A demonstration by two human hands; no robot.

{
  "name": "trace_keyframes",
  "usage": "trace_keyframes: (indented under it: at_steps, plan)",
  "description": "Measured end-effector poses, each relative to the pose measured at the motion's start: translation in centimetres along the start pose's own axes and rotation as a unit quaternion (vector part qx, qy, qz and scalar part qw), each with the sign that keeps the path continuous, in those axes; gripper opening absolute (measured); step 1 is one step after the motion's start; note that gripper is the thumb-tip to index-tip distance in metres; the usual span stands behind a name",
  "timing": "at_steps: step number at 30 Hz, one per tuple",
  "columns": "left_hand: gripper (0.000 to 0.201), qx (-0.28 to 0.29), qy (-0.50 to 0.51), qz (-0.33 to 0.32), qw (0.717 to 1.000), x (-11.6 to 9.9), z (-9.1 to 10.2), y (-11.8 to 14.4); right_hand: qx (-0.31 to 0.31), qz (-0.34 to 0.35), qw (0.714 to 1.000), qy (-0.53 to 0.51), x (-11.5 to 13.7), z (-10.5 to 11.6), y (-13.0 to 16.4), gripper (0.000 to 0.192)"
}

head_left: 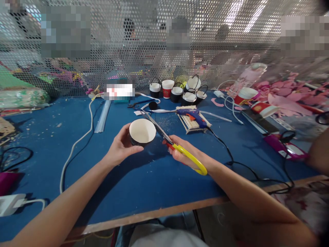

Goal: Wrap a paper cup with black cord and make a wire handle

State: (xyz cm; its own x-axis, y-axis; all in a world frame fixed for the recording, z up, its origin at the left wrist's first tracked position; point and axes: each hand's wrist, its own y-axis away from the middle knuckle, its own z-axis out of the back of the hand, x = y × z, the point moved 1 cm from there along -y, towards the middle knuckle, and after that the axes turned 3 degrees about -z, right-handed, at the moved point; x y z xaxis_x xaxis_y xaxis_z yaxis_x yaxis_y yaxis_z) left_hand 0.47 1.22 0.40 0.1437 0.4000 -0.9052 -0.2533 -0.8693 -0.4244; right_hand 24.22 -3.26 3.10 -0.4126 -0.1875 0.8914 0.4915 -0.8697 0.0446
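Observation:
My left hand (pixel 120 145) is wrapped round a paper cup (pixel 142 132), white inside and black outside, with its mouth tilted towards me. In my right hand (pixel 183 151) is a pair of scissors (pixel 191 158) with yellow and red handles. Their long metal blades point up and left, close to the cup's right rim; whether they touch it I cannot tell. Beyond the cup, a round black piece (pixel 153 105) lies near a white strip (pixel 164 110). To the right of the blades, a blue glue gun (pixel 192 116) rests on a small slatted wooden stand (pixel 183 124).
Several black-covered cups (pixel 176 94) with handles stand at the back beside red-and-white cups (pixel 167 90). Clear glue sticks (pixel 103 116) lie left, near a white cable (pixel 89 127). A black cord (pixel 223 142) crosses the right side. Pink cut pieces (pixel 290 96) are heaped far right. Perforated metal mesh (pixel 144 51) borders the back.

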Motion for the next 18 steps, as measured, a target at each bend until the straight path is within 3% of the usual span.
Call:
trace_keyframes:
  at_steps: [5, 14, 18]
  plan:
    - [0.07, 0.007, 0.021, 0.004, 1.0, -0.37, -0.26, 0.11, 0.0, -0.013, 1.0, -0.005, 0.5, 0.03, 0.06, 0.072]
    - [0.069, 0.018, 0.027, 0.017, 0.999, -0.43, -0.04, 0.14, -0.003, -0.02, 1.0, 0.023, 0.55, 0.08, 0.05, 0.055]
    - [0.069, 0.022, 0.026, 0.027, 0.999, -0.47, -0.03, 0.17, -0.023, -0.056, 0.998, 0.037, 0.88, 0.13, 0.2, 0.047]
